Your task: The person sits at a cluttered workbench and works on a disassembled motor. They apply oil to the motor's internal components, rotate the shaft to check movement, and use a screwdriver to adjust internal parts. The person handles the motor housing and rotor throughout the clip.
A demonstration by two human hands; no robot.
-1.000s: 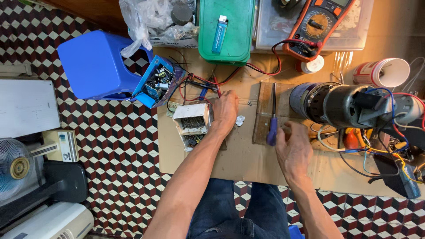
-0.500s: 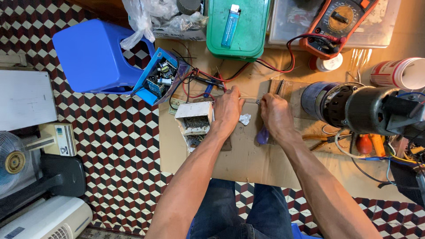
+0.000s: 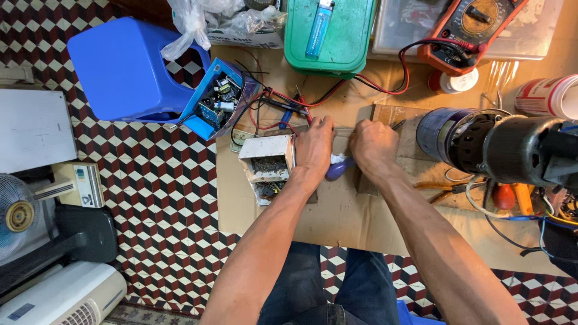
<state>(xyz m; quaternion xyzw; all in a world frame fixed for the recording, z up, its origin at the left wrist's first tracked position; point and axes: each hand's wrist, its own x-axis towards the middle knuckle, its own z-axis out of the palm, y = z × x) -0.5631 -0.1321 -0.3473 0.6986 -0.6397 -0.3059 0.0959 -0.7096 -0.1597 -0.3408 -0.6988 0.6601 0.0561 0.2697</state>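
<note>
My left hand (image 3: 314, 149) rests on the right side of a small white open box (image 3: 267, 157) with circuit parts inside, on a sheet of cardboard (image 3: 337, 210). My right hand (image 3: 373, 147) lies just right of it, closed around a blue-handled screwdriver (image 3: 338, 168) whose handle pokes out below the two hands. The two hands almost touch. Red and black wires (image 3: 283, 105) run from the box area toward an open blue device (image 3: 218, 99) and an orange multimeter (image 3: 466, 30).
A blue plastic stool (image 3: 126, 69) stands at left on the checkered floor. A green box (image 3: 328, 33) with a lighter on top sits at the back. A dark electric motor (image 3: 500, 147) lies at right, with pliers (image 3: 445, 186) and tools beside it. Fans and appliances stand at far left.
My right hand has moved left with the screwdriver, from the wooden board toward my left hand beside the white box. My left hand has kept its place.
</note>
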